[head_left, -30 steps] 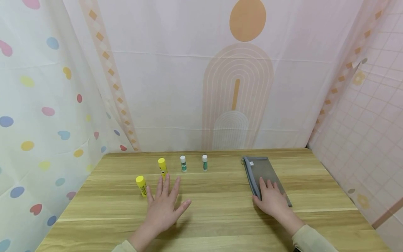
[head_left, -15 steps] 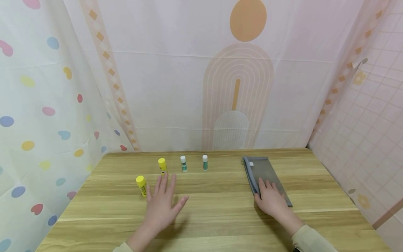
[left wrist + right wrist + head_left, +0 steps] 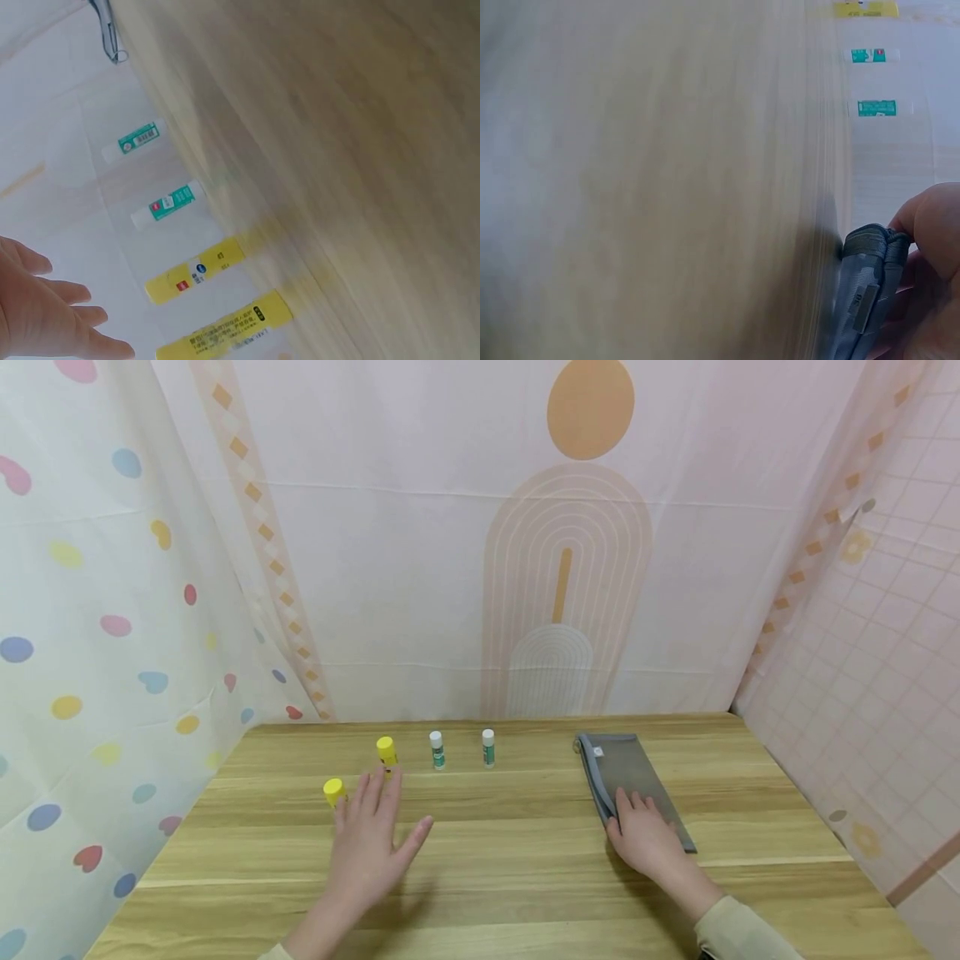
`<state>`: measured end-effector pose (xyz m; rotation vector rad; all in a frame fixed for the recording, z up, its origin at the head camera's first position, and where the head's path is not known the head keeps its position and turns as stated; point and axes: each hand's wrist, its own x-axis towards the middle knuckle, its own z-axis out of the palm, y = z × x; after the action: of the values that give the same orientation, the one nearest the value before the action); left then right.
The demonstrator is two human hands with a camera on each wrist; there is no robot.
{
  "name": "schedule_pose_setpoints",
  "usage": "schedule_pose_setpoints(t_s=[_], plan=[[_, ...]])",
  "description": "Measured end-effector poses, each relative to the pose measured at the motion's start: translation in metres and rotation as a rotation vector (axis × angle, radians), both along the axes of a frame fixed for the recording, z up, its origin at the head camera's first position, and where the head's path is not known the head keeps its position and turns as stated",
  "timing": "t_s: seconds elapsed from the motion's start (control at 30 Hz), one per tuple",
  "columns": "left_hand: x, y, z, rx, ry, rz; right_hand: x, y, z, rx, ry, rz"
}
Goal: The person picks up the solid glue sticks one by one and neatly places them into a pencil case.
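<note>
We see left hand [image 3: 367,852] spread, holding nothing, nearing yellow glue stick [image 3: 334,792] at 11 o'clock | right hand [image 3: 647,837] flat on grey pouch [image 3: 628,781] | four sticks standing, none picked up

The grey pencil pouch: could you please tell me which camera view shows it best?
The head view shows the grey pencil pouch whole, flat on the table, with the right hand resting on its near end. The right wrist view shows only a blurred zipper edge; the left wrist view only a corner.
</note>
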<state>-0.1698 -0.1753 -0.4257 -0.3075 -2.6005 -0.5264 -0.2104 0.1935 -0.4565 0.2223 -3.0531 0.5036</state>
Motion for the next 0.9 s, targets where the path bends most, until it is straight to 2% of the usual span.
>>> schedule_pose_setpoints(t_s=[0.23, 0.57, 0.9], plan=[[0.003, -0.009, 0.004, 0.024, -0.004, 0.013, 0.001, 0.001, -0.001, 0.007, 0.012, 0.012], [0.005, -0.025, 0.008, 0.095, 0.060, 0.006, 0.002, -0.001, 0.001, 0.000, 0.006, 0.009], [0.008, -0.039, 0.015, 0.135, 0.042, 0.022, 0.002, -0.001, 0.000, -0.029, 0.023, -0.006]])
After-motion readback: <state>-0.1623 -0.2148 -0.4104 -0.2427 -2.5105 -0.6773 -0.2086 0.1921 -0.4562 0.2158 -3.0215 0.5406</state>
